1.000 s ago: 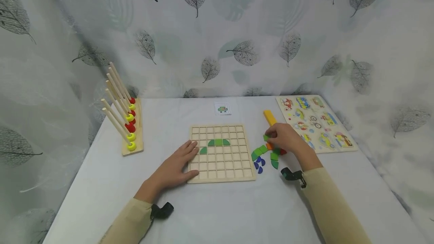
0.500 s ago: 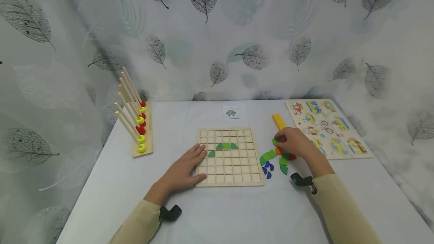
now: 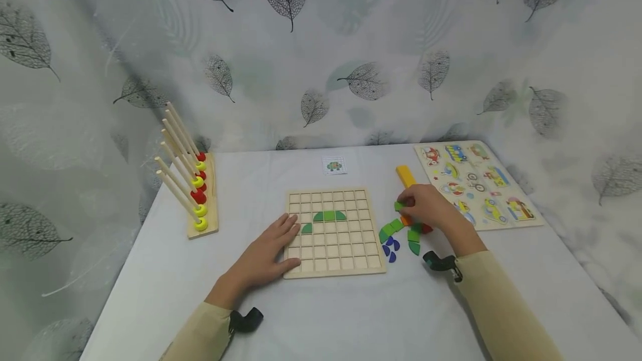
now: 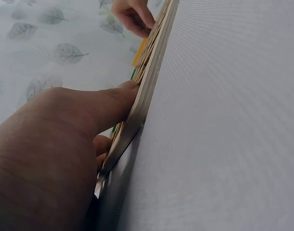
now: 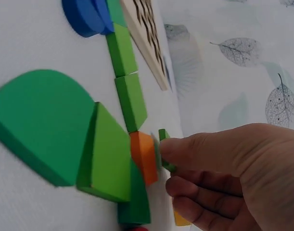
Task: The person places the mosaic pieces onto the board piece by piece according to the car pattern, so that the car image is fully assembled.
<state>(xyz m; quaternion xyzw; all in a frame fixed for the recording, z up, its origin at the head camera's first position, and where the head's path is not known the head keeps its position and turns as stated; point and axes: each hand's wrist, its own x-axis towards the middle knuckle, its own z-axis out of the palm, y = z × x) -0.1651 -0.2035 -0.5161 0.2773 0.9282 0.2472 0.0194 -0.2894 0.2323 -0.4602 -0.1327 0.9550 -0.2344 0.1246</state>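
Observation:
A wooden grid board (image 3: 335, 249) lies on the white table; a green row (image 3: 329, 216) with rounded ends and a single dark green quarter-round (image 3: 307, 228) sit in its cells. My left hand (image 3: 258, 261) rests on the board's left edge with fingers extended, and its thumb (image 4: 120, 98) touches the rim in the left wrist view. Right of the board, my right hand (image 3: 433, 210) pinches a small light green block (image 5: 163, 134) between thumb and fingers. Below it lie loose green blocks (image 3: 391, 227), an orange block (image 5: 144, 156) and blue half-rounds (image 3: 391, 248).
A yellow bar (image 3: 405, 176) lies beyond the right hand. Farther right is a picture puzzle board (image 3: 481, 183). A small pattern card (image 3: 334, 165) lies behind the grid. At left stands a peg rack (image 3: 210, 205) with red and yellow rings. A leaf-printed curtain (image 3: 271, 71) surrounds the table.
The head view has shifted slightly. Both hands stay in nearly the same places, the left on the board and the right pinching the green block.

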